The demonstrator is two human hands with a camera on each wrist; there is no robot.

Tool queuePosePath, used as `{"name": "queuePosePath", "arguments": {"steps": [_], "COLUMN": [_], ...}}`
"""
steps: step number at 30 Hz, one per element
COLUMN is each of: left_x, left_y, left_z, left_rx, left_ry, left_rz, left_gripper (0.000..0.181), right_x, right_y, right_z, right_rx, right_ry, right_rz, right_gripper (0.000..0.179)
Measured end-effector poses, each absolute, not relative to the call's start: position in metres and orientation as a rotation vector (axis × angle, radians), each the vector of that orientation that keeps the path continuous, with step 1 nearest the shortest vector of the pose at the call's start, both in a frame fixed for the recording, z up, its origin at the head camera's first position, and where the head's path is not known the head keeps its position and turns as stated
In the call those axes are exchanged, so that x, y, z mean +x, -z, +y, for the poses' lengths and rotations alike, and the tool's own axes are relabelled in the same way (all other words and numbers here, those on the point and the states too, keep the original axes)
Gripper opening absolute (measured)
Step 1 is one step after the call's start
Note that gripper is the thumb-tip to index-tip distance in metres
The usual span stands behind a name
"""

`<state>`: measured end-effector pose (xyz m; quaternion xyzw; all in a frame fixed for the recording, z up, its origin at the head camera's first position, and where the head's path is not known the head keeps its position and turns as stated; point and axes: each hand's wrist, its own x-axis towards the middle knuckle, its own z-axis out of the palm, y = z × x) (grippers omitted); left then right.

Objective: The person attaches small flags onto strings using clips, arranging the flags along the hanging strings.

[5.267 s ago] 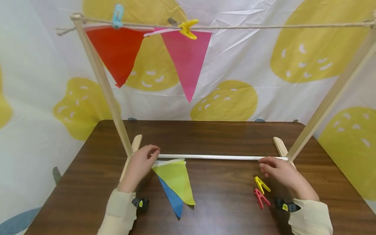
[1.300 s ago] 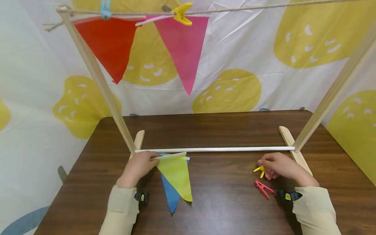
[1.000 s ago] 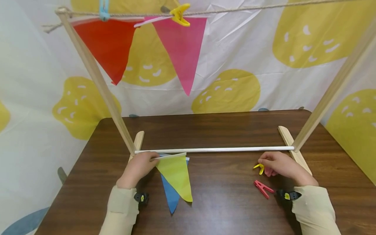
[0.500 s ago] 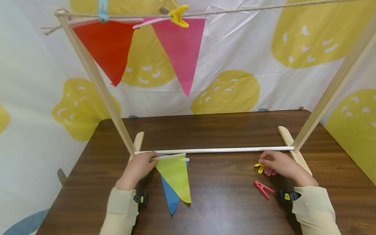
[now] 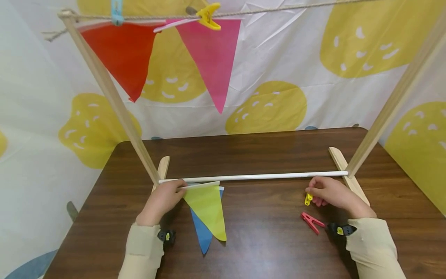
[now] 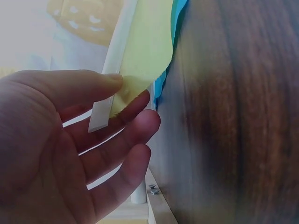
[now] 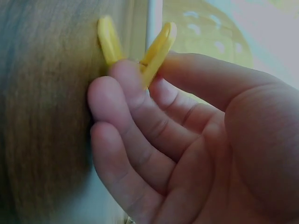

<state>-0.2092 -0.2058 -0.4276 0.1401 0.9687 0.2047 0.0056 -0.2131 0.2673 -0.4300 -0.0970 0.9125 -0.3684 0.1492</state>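
Note:
My left hand (image 5: pixel 166 199) pinches the white top edge of a yellow-green pennant (image 5: pixel 208 209) at its left corner, thumb on one face and fingers behind, as the left wrist view shows. Partly under that pennant lies a blue pennant (image 5: pixel 201 234). My right hand (image 5: pixel 334 195) holds a yellow clothespin (image 7: pixel 159 51) between thumb and fingers, its two prongs spread in a V in the right wrist view. On the table just below that hand lies a red clothespin (image 5: pixel 312 222).
A wooden frame rises from the table (image 5: pixel 265 240), with a left post (image 5: pixel 111 97), a right post (image 5: pixel 393 100) and a white rod (image 5: pixel 265 177) low between them. From the rope (image 5: pixel 278 9) hang a red pennant (image 5: pixel 122 54) and a pink pennant (image 5: pixel 214 58), with blue and yellow clothespins.
Both hands came off the white rod; the left took the yellow-green pennant's corner, the right picked up the yellow clothespin. Lately the clothespin has turned in the right fingers. The head view shifted slightly.

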Motion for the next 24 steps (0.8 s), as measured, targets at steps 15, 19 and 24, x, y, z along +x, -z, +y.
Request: {"name": "queuePosePath", "arguments": {"steps": [15,19,24], "left_x": [-0.2094,-0.2096,-0.2095], "left_y": [0.4278,0.4275,0.4272], "left_z": [-0.2035,-0.2026,-0.2018], "left_rx": [0.410,0.401,0.386], "left_ry": [-0.656,-0.658,-0.657], "left_rz": [3.012,3.009,3.009], "left_gripper": [0.015,0.016,0.016], "right_x": [-0.2124,-0.2128,-0.2138], "right_y": [0.4289,0.4297,0.4312], "right_z": [0.2651,0.2653,0.2666], "right_rx": [-0.284,-0.287,-0.280], "right_ry": [0.963,0.936,0.942], "right_rz": [2.690,2.699,2.693], "right_gripper": [0.026,0.028,0.028]}}
